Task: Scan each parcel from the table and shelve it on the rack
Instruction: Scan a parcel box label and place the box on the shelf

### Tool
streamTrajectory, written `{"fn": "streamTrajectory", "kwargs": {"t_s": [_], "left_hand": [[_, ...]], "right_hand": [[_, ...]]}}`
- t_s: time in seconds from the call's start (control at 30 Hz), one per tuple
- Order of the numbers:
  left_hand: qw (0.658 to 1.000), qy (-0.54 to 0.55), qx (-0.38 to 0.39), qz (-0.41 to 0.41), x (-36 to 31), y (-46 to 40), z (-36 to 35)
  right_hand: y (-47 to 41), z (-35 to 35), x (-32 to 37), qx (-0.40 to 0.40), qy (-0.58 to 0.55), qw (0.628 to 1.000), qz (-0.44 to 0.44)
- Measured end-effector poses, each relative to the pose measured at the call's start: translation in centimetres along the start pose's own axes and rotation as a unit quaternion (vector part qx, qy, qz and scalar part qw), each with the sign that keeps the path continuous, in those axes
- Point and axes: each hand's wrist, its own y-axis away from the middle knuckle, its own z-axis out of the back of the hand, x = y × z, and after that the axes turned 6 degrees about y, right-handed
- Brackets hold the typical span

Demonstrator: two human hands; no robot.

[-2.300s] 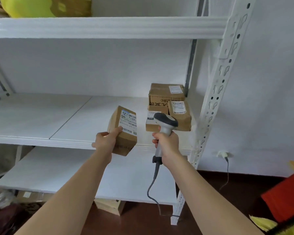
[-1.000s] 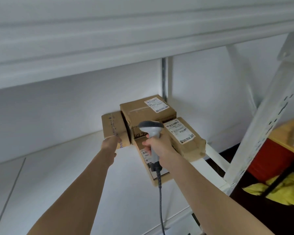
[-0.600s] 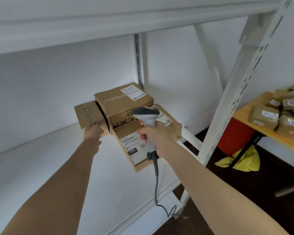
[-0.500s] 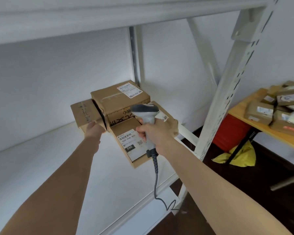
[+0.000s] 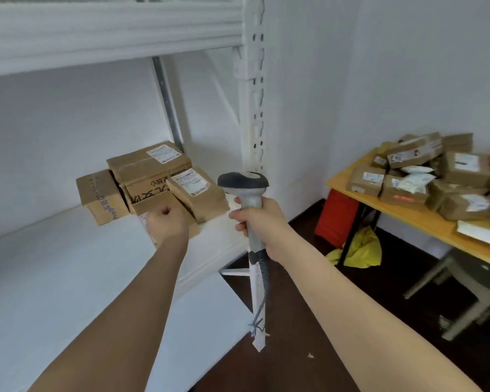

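The scanner [image 5: 248,206] is gripped upright in the right hand [image 5: 262,226], kept ready for the next parcel. The left hand [image 5: 164,223] is curled into a loose fist and nothing is held in it. The box [image 5: 102,196] is set on the rack [image 5: 68,250], touching the other boxes [image 5: 164,176], so space is saved. A moment earlier this box was still touched by the left hand; now it is released. More parcels [image 5: 425,179] are waiting on the table [image 5: 425,222].

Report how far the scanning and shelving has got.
Done: four boxes sit on the rack shelf. In hand: the right hand grips the scanner; the left hand is curled and holds nothing. Left: a pile of parcels on the table.
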Motion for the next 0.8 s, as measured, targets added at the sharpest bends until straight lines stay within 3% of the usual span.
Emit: {"fn": "streamTrajectory", "kwargs": {"t_s": [0.23, 0.5, 0.8], "left_hand": [[0.984, 0.031, 0.166, -0.061, -1.4, 17.4, -12.2], [0.939, 0.014, 0.338, -0.065, -1.3, 32.9, -24.8], [0.908, -0.024, 0.417, -0.008, 2.3, 39.7, -42.3]], "right_hand": [[8.1, 17.8, -2.5, -0.152, -0.039, 0.988, 0.01], [13.6, 34.4, -5.9, -0.32, -0.087, 0.943, -0.019], [9.9, 49.6, -9.1, -0.426, -0.151, 0.891, -0.048]]}}
